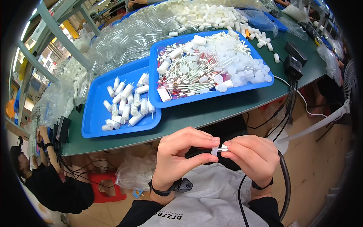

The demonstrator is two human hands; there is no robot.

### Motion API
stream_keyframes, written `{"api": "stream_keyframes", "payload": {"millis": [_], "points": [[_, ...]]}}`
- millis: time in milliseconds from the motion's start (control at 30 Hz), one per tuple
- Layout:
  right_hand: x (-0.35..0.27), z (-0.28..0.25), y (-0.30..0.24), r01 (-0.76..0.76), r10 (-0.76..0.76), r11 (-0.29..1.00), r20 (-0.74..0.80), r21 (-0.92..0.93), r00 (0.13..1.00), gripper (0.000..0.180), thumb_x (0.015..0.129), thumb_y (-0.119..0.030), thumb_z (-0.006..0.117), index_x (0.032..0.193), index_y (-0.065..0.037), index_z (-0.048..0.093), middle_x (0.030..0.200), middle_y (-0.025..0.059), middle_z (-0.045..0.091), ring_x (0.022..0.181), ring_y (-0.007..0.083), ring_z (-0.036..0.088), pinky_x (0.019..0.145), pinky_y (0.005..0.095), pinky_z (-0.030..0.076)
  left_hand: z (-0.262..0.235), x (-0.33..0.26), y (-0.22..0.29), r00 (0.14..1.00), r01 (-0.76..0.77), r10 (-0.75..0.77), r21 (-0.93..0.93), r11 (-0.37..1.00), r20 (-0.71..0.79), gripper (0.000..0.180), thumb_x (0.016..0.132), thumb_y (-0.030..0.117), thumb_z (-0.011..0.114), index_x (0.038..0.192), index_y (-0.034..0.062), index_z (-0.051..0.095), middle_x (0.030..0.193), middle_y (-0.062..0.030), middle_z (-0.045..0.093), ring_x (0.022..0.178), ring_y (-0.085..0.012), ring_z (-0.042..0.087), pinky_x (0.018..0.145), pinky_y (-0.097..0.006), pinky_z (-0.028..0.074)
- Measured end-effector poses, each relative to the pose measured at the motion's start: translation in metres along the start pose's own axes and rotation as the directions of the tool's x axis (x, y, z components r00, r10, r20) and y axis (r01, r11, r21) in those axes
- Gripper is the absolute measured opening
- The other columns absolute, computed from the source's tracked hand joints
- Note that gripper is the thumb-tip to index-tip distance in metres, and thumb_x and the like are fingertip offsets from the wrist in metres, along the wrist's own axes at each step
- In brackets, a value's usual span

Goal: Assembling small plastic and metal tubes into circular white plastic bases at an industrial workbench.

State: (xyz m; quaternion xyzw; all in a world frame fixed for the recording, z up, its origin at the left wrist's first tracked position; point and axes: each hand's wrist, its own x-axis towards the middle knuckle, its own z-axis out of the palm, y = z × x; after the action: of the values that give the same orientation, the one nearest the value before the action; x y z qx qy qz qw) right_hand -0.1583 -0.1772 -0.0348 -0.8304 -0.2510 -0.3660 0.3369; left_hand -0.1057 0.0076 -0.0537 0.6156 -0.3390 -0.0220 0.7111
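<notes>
The left hand (185,149) is pinching a translucent cap (214,151) and the right hand (252,154) is gripping a small white piece (224,148), both pieces sitting before the table (196,116); dark lettering (168,216) is running across the grey shirt (206,198).

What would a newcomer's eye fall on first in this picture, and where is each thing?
Probably the large blue rectangular tray on the green table, heaped with thin white stems and round translucent caps. Left of it, a smaller blue tray holds white cylinders. Below, in front of the table, the left hand pinches a small translucent disc, with the right hand close beside it.
</notes>
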Motion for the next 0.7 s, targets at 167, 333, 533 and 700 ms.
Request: {"api": "stream_keyframes", "payload": {"millis": [167, 333, 533, 700], "points": [[0.000, -0.003, -0.001, 0.005, -0.007, 1.000, 0.061, 0.025, 0.998, 0.023, 0.067, -0.007, 0.079, 0.084, 0.000, 0.065, 0.076, 0.0073, 0.064, 0.062, 0.0195, 0.064, 0.051, 0.0266, 0.051, 0.001, -0.003, -0.001, 1.000, -0.012, 0.012, -0.063, 0.998, -0.009, 0.031, 0.063, -0.008, 0.080, 0.092, -0.0044, 0.070, 0.092, -0.0151, 0.069, 0.087, -0.0227, 0.066, 0.077, -0.030, 0.054], [-0.004, -0.012, -0.005, -0.034, 0.022, 0.996, 0.154, 0.079, 0.988, 0.020, 0.069, -0.006, 0.078, 0.082, 0.000, 0.065, 0.074, 0.0070, 0.064, 0.058, 0.0188, 0.063, 0.048, 0.0263, 0.050, 0.007, -0.016, -0.006, 0.993, -0.114, 0.111, -0.103, 0.988, -0.043, 0.029, 0.061, -0.005, 0.082, 0.088, -0.0050, 0.071, 0.086, -0.0141, 0.068, 0.080, -0.0240, 0.067, 0.071, -0.032, 0.055], [-0.001, -0.021, -0.014, -0.163, 0.112, 0.971, 0.272, 0.173, 0.956, 0.016, 0.072, -0.006, 0.077, 0.081, 0.000, 0.065, 0.072, 0.0057, 0.063, 0.055, 0.0188, 0.060, 0.046, 0.0250, 0.048, 0.010, -0.020, 0.001, 0.976, -0.213, 0.215, -0.043, 0.976, 0.024, 0.030, 0.062, -0.005, 0.081, 0.090, -0.0057, 0.070, 0.088, -0.0148, 0.068, 0.080, -0.0255, 0.067, 0.069, -0.031, 0.056], [0.002, -0.013, -0.021, -0.345, 0.259, 0.910, 0.338, 0.229, 0.905, 0.010, 0.077, -0.003, 0.073, 0.084, 0.001, 0.067, 0.073, 0.0069, 0.062, 0.055, 0.0155, 0.061, 0.047, 0.0237, 0.048, 0.005, -0.016, -0.009, 0.980, -0.198, 0.197, -0.028, 0.980, -0.021, 0.030, 0.062, -0.005, 0.081, 0.089, -0.0069, 0.070, 0.086, -0.0154, 0.067, 0.080, -0.0257, 0.068, 0.069, -0.031, 0.056]]}}
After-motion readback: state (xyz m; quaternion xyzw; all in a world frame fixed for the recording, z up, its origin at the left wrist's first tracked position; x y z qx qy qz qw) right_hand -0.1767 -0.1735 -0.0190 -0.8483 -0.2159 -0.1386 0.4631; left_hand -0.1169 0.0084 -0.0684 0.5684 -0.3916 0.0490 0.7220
